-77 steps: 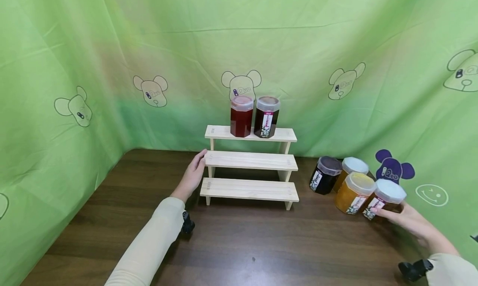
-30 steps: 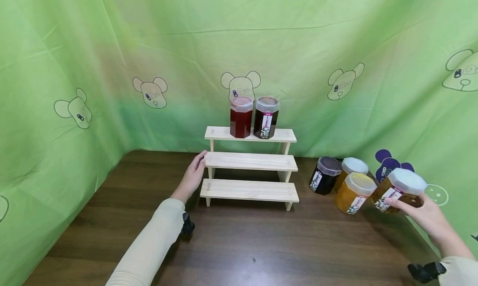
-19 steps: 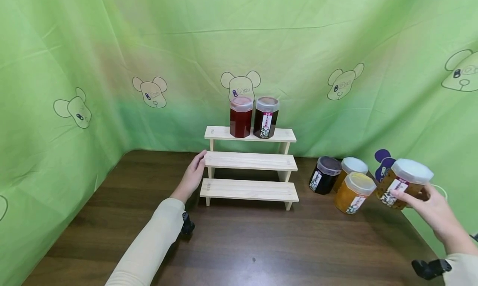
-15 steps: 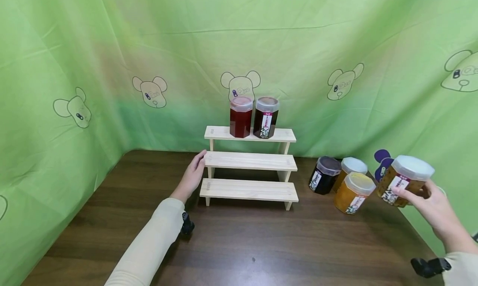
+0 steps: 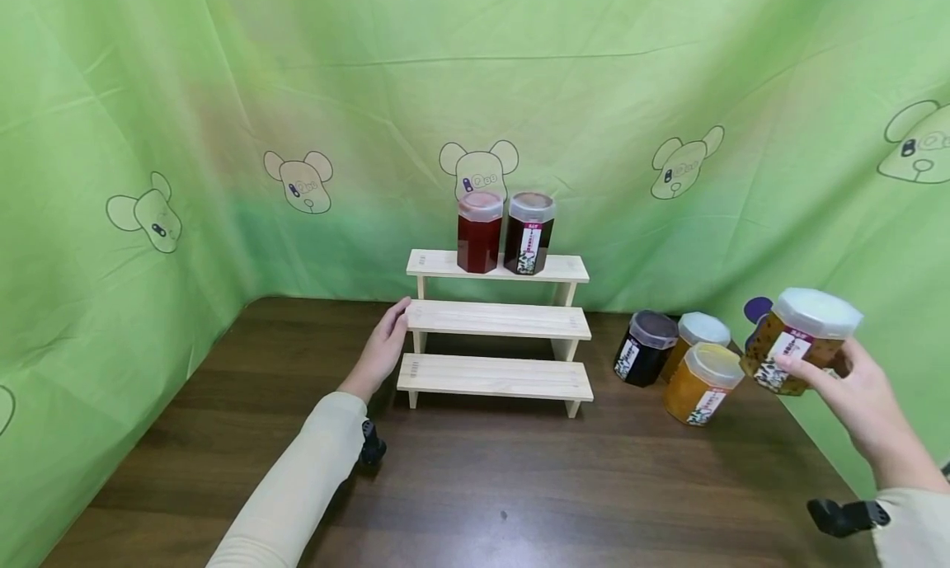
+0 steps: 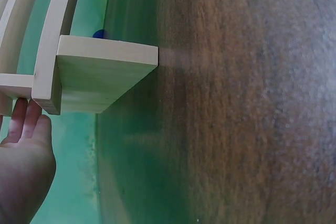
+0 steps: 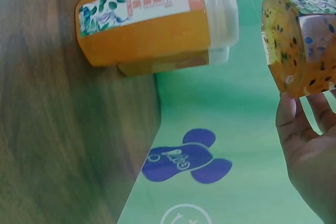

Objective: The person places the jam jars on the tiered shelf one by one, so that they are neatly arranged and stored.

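Note:
My right hand grips an amber jar with dark specks, a white lid and a label, holding it slightly tilted above the table. In the right wrist view, the same jar shows seeds through its clear wall, and the fingers of the right hand are around it. My left hand touches the left end of the three-step wooden shelf at the middle step. Its fingers look fairly straight in the left wrist view, against the wood. A red jar and a dark jar stand on the top step.
Right of the shelf stand a dark purple jar, an orange jar and another amber jar partly behind it. A green printed cloth hangs around the brown table.
The right hand has lifted the amber jar off the table beside the orange jar, moving it up and to the right. The left hand and the shelf have stayed in place.

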Demonstrator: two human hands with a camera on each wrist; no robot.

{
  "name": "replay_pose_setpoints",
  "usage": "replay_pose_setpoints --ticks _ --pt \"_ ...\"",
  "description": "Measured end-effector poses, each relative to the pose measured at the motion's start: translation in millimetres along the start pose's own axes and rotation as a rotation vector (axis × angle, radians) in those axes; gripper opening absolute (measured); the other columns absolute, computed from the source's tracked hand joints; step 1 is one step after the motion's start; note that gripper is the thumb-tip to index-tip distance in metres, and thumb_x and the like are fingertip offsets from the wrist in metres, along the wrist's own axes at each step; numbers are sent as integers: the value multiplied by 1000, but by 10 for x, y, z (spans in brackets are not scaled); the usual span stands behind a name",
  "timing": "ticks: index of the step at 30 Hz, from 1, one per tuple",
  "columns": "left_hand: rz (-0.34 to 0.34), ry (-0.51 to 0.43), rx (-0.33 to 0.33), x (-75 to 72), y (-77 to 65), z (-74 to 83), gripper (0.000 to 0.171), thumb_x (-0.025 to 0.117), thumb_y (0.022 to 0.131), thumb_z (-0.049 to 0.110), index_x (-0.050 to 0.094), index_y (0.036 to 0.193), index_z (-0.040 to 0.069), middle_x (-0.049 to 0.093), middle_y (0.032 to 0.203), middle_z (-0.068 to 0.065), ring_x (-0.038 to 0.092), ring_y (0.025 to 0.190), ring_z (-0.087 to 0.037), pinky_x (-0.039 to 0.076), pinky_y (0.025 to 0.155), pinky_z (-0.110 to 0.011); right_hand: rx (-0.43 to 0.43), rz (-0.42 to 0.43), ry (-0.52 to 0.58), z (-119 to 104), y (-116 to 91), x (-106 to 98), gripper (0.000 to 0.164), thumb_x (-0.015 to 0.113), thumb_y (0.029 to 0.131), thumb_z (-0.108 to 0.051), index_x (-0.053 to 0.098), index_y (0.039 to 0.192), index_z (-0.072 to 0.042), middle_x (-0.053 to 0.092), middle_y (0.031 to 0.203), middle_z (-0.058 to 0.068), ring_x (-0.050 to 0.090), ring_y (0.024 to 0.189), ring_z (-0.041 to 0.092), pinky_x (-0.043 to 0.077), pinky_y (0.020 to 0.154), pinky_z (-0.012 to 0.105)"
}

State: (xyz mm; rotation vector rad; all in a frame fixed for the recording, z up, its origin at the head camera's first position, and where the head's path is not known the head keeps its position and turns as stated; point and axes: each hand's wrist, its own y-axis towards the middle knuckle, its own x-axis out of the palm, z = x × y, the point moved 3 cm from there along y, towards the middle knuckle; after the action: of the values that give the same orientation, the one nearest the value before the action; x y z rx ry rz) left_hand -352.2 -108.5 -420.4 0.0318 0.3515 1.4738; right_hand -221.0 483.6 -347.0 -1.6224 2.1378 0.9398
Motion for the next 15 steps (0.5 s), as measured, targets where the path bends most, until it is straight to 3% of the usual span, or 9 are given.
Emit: replay_pose_setpoints --ticks 4,8,15 --pt "10 5 -5 -5 -7 9 47 36 111 21 33 157 11 33 159 -11 30 145 -26 25 118 -43 0 -14 -11 -109 15 68 57 66 98 -23 35 143 -40 47 114 -27 41 102 -8 36 86 16" --pt "12 11 -10 -7 -15 18 46 35 111 22 33 157 13 34 159 -10 30 145 -25 25 119 -43 -46 -33 31 -230 58 161 50 65 98 -17 39 134 -40 49 112 -24 45 101 -6 37 73 8" --pt "8 19 -15 -2 -20 47 47 35 111 23 33 157 13 33 160 -10 30 146 -26 25 119 -43 -101 -74 49 -418 132 362 47 66 98 -16 42 135 -32 52 113 -24 49 100 -8 41 75 7"
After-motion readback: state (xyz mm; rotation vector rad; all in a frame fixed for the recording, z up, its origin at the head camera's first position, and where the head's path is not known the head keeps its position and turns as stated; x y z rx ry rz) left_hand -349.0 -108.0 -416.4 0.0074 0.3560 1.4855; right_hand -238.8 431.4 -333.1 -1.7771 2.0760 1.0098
